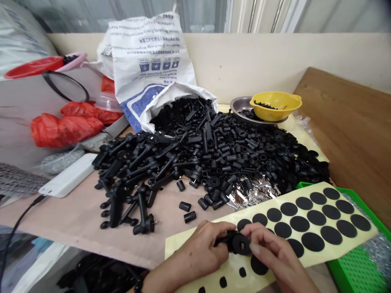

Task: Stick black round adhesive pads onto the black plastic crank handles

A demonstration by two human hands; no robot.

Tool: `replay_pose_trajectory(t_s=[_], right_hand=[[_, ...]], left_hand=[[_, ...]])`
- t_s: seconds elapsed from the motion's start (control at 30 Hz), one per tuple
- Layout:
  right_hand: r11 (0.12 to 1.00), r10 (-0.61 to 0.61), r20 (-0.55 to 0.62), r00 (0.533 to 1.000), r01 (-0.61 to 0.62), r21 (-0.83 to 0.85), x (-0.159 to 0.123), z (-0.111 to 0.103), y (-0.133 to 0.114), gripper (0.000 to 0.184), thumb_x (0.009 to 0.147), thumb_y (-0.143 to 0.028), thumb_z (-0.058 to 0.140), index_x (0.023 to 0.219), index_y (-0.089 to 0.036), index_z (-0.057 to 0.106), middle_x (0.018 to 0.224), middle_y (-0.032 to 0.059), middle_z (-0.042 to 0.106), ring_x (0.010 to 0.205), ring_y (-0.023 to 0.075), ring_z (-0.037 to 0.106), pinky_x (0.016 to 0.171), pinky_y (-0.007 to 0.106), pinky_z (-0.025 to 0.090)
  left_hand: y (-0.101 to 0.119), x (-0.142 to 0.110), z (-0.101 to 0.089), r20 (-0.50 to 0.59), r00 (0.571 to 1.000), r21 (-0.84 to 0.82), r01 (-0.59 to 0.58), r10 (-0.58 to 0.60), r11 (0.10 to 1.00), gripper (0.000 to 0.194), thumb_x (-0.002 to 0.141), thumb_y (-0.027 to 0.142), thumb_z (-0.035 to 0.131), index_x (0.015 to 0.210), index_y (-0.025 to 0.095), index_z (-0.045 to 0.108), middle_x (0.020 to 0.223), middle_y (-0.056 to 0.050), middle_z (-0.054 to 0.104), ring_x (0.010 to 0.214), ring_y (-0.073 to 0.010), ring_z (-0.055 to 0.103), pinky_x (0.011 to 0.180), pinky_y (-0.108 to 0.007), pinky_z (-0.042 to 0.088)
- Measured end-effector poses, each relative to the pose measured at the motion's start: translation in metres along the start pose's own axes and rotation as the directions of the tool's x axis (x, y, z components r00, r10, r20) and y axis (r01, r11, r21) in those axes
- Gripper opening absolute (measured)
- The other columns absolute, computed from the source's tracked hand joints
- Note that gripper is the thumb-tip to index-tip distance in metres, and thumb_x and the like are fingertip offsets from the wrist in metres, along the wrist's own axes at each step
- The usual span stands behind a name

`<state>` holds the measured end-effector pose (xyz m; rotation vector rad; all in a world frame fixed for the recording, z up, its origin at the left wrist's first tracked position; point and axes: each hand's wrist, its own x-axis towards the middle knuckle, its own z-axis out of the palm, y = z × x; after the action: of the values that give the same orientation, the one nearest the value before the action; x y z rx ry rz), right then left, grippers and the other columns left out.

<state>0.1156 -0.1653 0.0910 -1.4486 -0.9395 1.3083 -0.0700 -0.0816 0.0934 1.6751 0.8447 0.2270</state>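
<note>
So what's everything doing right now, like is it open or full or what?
Left hand: holding a black plastic part
Right hand: pinching the part's round end
Sticker sheet: lying flat, black dots on it
White sack: open, tipped over, spilling
Black parts pile: loose, spread out
Yellow bowl: on a metal plate, some black bits inside
Red bags: crumpled

Far beyond my fingers, a cream wall rises, topped by glass panes and two metal handles. Off to the right of my fingers, a brown wooden board slopes up against it.
</note>
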Motion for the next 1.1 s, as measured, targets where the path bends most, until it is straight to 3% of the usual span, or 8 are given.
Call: replay_pose_trajectory(t_s=[0.27,0.47,0.67,0.93,1.1], right_hand=[[1.0,-0.012,-0.013,1.0,0.011,-0.016,0.001,0.002,-0.001,0.022,0.076,-0.035,0.066,0.061,-0.02,0.057,0.094,0.0049,0.063,0.082,0.0198,0.056,0.064,0.023,0.042],[1.0,-0.021,-0.028,0.999,0.021,-0.015,0.001,0.004,0.0,0.023,0.075,-0.036,0.067,0.061,-0.02,0.058,0.09,0.0038,0.063,0.076,0.0182,0.056,0.061,0.023,0.042],[0.999,-0.032,-0.031,0.999,0.031,-0.026,0.001,0.005,0.002,0.025,0.076,-0.039,0.066,0.062,-0.02,0.057,0.089,0.0037,0.062,0.074,0.0181,0.056,0.059,0.024,0.042],[0.989,-0.093,-0.014,0.996,0.091,-0.116,0.001,0.01,0.007,0.024,0.081,-0.037,0.057,0.064,-0.022,0.051,0.08,0.0011,0.056,0.066,0.0147,0.051,0.052,0.023,0.037],[0.97,-0.1,0.031,0.995,0.104,-0.221,0.001,0.006,0.009,0.021,0.086,-0.033,0.051,0.067,-0.022,0.048,0.07,-0.0036,0.046,0.059,0.0125,0.045,0.051,0.022,0.035]], left_hand=[[0.012,-0.001,-0.005,0.036,0.999,-0.01,-0.022,0.022,1.0,0.033,0.069,0.009,0.041,0.089,0.017,0.065,0.068,0.004,0.059,0.056,-0.0103,0.048,0.051,-0.019,0.033],[0.011,-0.003,-0.005,0.042,0.999,-0.027,-0.004,0.005,1.0,0.035,0.073,0.01,0.042,0.097,0.018,0.066,0.069,0.005,0.057,0.058,-0.0103,0.048,0.053,-0.019,0.033],[0.012,-0.001,-0.003,0.038,0.999,-0.023,-0.036,0.037,0.999,0.023,0.084,0.022,0.048,0.097,0.019,0.067,0.067,0.005,0.056,0.055,-0.0097,0.046,0.052,-0.02,0.032],[0.009,-0.004,0.008,-0.099,0.995,0.004,-0.032,0.032,0.999,0.028,0.078,0.018,0.052,0.102,0.017,0.068,0.077,0.001,0.068,0.066,-0.0145,0.057,0.061,-0.021,0.039],[0.01,-0.007,0.013,-0.159,0.987,0.04,-0.033,0.039,0.999,0.02,0.081,0.021,0.05,0.088,0.017,0.068,0.068,0.002,0.063,0.063,-0.0139,0.055,0.059,-0.021,0.038]])
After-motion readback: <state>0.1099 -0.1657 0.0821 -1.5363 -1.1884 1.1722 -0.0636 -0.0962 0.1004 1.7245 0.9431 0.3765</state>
